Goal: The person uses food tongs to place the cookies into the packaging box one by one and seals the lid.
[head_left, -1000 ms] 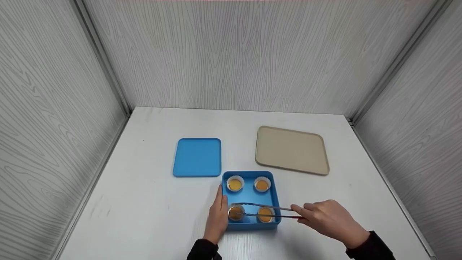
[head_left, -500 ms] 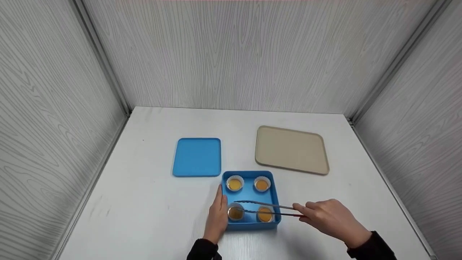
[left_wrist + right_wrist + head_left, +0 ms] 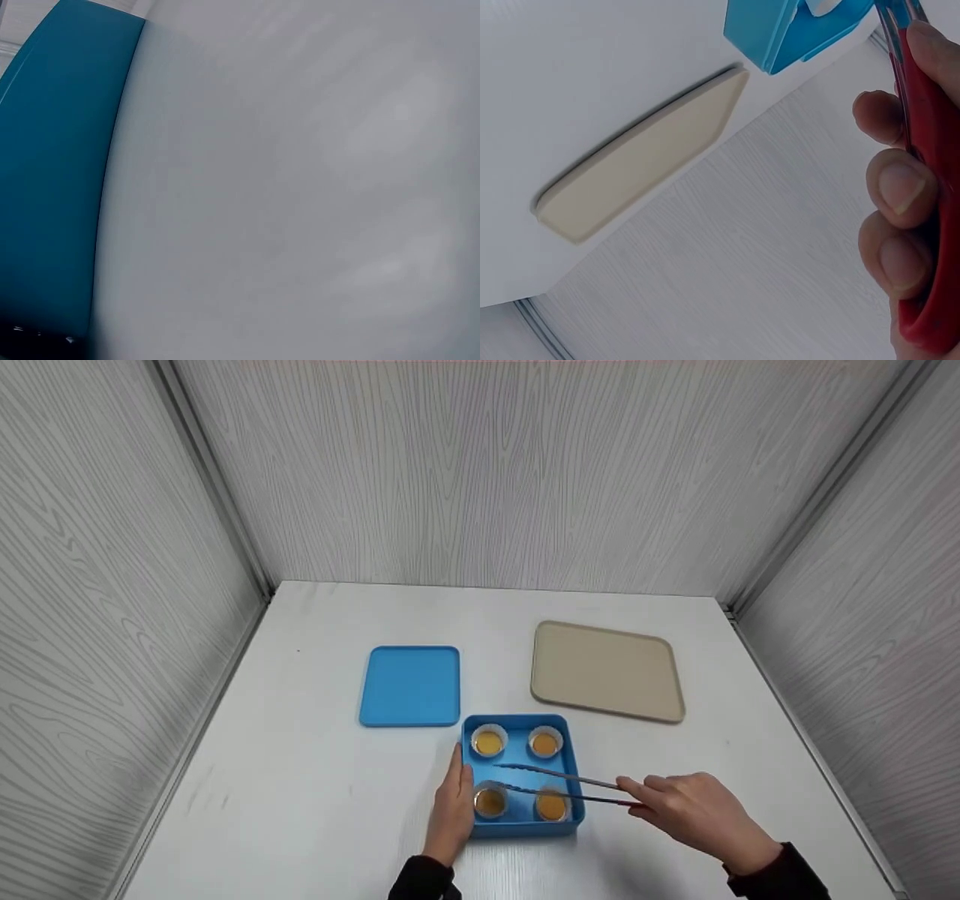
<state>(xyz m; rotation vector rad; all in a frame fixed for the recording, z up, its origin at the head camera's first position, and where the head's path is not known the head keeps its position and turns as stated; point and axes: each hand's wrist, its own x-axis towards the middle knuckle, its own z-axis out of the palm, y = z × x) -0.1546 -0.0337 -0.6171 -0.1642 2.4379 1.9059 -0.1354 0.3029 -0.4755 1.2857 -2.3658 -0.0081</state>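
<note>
A blue box (image 3: 521,830) sits near the front middle of the table. Inside it, small fluted cups with round yellow-orange tops, like egg tarts, stand toward the corners: front-left cup (image 3: 490,801), back-left cup (image 3: 489,741), back-right cup (image 3: 545,743), front-right cup (image 3: 552,806). My left hand (image 3: 450,814) rests with straight fingers along the box's left wall; the left wrist view shows only the box side (image 3: 60,165) and table. My right hand (image 3: 697,814) grips red-handled tongs (image 3: 600,799). Their parted arms reach over the box, tips near the front-left cup, with nothing between them.
Behind the box at left lies a flat blue square lid-like piece (image 3: 410,687). A beige rectangular tray (image 3: 607,671) lies at the back right. Grey wood-grain panels (image 3: 480,472) enclose the table's back and sides.
The tongs have drawn back and slightly right, off the front-left cup, their tips now farther toward the box's middle. The cup stays in its corner. My left hand and the box have not moved.
</note>
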